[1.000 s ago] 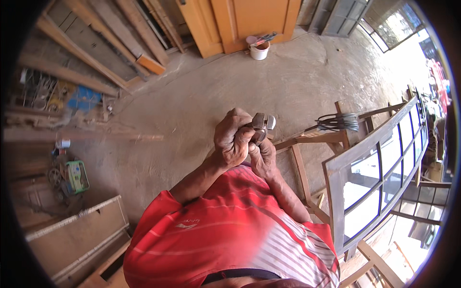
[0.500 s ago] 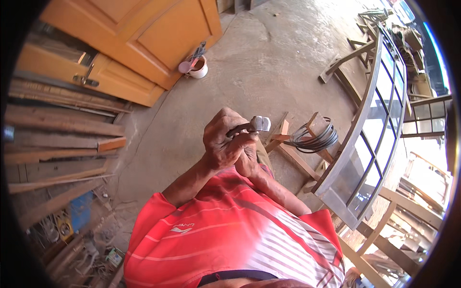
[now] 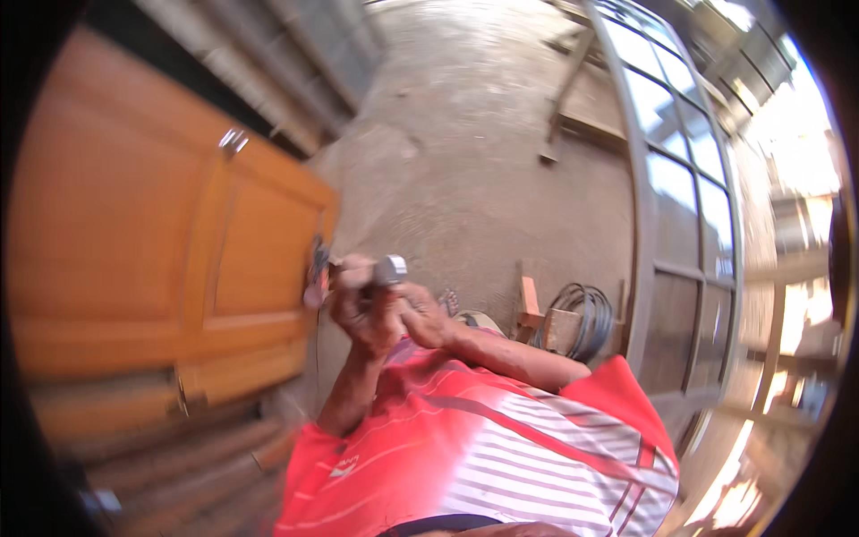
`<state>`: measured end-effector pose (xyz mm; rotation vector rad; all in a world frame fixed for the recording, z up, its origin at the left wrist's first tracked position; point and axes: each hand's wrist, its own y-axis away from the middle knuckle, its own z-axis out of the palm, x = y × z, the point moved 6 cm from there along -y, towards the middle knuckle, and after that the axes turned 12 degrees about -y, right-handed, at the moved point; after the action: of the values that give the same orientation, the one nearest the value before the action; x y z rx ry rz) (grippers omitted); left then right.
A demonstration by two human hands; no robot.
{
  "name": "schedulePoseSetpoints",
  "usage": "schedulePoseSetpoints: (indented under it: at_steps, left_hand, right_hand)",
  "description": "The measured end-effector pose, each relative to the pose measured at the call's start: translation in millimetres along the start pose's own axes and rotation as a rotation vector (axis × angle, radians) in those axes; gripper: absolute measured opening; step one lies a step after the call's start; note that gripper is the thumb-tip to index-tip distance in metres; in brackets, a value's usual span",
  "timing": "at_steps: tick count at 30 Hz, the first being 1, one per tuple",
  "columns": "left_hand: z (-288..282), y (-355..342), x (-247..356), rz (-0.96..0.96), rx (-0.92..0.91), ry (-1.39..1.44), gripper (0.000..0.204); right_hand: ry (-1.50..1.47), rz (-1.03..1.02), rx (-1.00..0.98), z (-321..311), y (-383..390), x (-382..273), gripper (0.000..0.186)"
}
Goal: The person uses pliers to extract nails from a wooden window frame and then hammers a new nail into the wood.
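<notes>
My hands are close together in front of my chest, around a hammer. Its grey metal head point(image 3: 391, 269) points up toward me and sticks out above the fingers. My left hand point(image 3: 361, 309) is closed around it just under the head, the fingers blurred by motion. Pressed against it from the right, my right hand point(image 3: 423, 316) is closed too, lower on the hammer. The handle is mostly hidden by the hands.
Orange-brown wooden doors point(image 3: 107, 268) with metal handles fill the left, a pinkish scoop point(image 3: 313, 295) beside their edge. To the right stands a long glazed window frame point(image 3: 637, 179). A coil of dark cable point(image 3: 594, 322) hangs on a wooden trestle point(image 3: 531, 300) near my right forearm.
My view has swung left, so the doors now lie nearer and the window frame stands more upright in view. Both hands, still together on the hammer, have shifted left and slightly down in the picture.
</notes>
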<state>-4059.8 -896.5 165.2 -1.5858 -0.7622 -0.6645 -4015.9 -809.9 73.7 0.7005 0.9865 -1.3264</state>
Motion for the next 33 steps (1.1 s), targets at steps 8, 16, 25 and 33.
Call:
schedulePoseSetpoints:
  at_steps: [8,16,25,33]
  left_hand:
    - [139,-105,-54,-0.187,-0.236,0.207,0.031]
    - [260,-229,-132,-0.104,-0.414,0.436,0.030]
    - [371,-377,-193,0.120,-0.528,0.522,0.032]
    - [493,-455,-250,0.168,-0.539,0.553,0.033]
  right_hand:
    - [0.159,-0.014,0.253,-120,-73,-62,0.055]
    - [0.087,-0.245,0.531,-237,-179,-95,0.041]
    - [0.043,-0.397,0.589,-335,-308,-161,0.042]
    - [0.007,-0.235,0.480,-469,-375,-199,0.049]
